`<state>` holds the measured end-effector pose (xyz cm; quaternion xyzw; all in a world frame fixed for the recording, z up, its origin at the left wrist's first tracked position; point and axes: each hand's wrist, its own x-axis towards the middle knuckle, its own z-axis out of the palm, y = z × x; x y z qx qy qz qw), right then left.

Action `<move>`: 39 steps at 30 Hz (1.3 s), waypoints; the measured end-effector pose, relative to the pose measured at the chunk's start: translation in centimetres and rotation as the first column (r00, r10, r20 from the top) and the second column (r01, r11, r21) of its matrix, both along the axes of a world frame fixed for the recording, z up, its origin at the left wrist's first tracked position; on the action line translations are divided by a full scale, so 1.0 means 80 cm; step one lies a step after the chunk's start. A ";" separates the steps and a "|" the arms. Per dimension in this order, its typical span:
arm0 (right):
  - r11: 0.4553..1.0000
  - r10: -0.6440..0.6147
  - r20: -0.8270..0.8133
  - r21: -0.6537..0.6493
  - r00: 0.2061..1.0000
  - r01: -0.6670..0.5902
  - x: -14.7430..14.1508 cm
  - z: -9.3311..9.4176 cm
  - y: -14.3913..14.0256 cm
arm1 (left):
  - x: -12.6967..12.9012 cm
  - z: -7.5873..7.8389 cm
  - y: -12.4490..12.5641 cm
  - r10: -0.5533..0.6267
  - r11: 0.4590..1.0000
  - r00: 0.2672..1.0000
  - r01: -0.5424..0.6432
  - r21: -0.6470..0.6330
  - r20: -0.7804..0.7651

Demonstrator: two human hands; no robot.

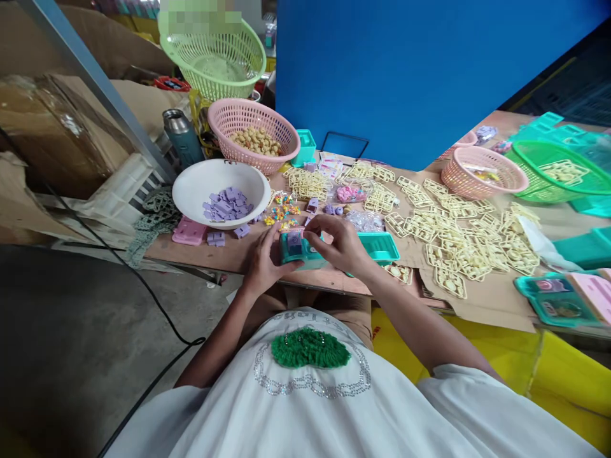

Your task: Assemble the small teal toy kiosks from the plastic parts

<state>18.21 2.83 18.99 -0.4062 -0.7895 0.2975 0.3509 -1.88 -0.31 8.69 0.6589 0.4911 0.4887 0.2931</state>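
A small teal plastic box (296,250) sat upright at the near edge of the tabletop (224,254), its open top showing a purple piece (294,240) seated inside, just beside a matching teal tray (379,246).

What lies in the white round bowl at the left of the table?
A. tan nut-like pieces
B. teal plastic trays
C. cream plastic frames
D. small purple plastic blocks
D: the white round bowl holds a heap of small purple plastic blocks, while the tan pieces sit in the pink plastic basket behind it.
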 end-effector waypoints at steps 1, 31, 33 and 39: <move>0.998 0.006 0.002 -0.057 1.000 -0.006 0.004 0.000 0.000 | 0.000 -0.009 0.003 -0.021 1.000 0.999 0.020 -0.020 -0.025; 0.983 -0.070 -0.152 0.155 0.986 0.094 0.037 -0.034 -0.062 | 0.022 0.072 -0.035 0.016 0.943 0.906 0.127 0.306 -0.423; 0.985 -0.065 -0.187 0.144 0.980 0.093 0.040 -0.037 -0.062 | 0.024 0.074 -0.035 0.006 0.943 0.902 0.138 0.301 -0.432; 0.989 -0.052 -0.219 0.124 0.974 0.080 0.046 -0.039 -0.063 | 0.030 0.079 -0.035 0.022 0.931 0.884 0.153 0.332 -0.468</move>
